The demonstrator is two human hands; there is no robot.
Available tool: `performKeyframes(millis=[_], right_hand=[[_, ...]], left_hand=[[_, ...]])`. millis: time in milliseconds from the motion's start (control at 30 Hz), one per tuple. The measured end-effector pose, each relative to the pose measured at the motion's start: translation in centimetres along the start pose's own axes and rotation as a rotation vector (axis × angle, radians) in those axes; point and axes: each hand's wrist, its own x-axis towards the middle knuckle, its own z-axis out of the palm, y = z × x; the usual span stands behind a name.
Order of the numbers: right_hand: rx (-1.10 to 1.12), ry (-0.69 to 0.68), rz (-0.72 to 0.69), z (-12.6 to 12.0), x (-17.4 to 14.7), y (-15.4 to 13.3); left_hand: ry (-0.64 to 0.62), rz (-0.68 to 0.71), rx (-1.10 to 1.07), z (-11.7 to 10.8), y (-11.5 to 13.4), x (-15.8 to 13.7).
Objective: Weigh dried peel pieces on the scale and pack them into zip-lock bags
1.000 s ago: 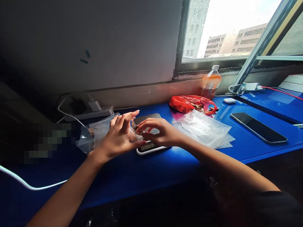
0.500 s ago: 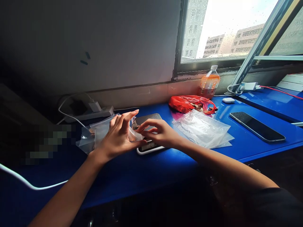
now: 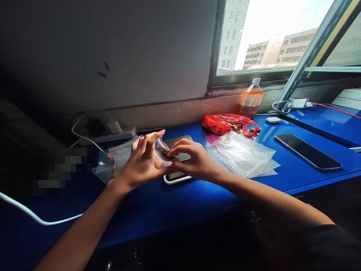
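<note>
My left hand (image 3: 142,158) is curled around a clear plastic bag (image 3: 158,162), its thumb and fingers spread so the mouth stays wide. Dark brown dried pieces (image 3: 163,151) show inside that mouth. My right hand (image 3: 194,160) has its fingertips at the opening, bunched against the brown pieces; their exact grip is partly hidden. Beneath both hands sits a kitchen scale (image 3: 171,181) with a metal top and white rim, its display partly covered. Beside my left wrist lie other clear bags (image 3: 103,167), with some brown material visible in them.
A stack of clear bags (image 3: 245,156) lies right of the scale. Behind it are a red plastic bag (image 3: 217,124) with brown pieces and an orange drink bottle (image 3: 251,99). A phone (image 3: 307,150), white earbud case (image 3: 273,120) and power strip (image 3: 128,132) also rest on the blue table.
My right fingertips have shifted slightly at the bag's mouth, and more dark brown material shows inside. My left hand keeps its hold on the bag.
</note>
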Motion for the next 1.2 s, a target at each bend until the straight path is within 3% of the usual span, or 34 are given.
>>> performKeyframes(millis=[400, 667, 867, 1067, 1200], right_hand=[[0.075, -0.076, 0.078, 0.5, -0.1, 0.1], [0.065, -0.016, -0.008, 0.7, 0.0, 0.3], [0.151, -0.058, -0.062, 1.0, -0.1, 0.9], [0.254, -0.020, 0.014, 1.8, -0.5, 0.7], [0.145, 0.009, -0.045, 1.6, -0.7, 0.2]], left_hand=[[-0.100, 0.138, -0.034, 0.9, 1.1, -0.5], [-0.089, 0.147, -0.020, 0.7, 1.2, -0.6], [-0.088, 0.144, -0.012, 1.0, 1.5, -0.7], [-0.058, 0.146, 0.005, 1.2, 1.5, -0.6], [0.008, 0.098, 0.021, 0.9, 1.1, -0.4]])
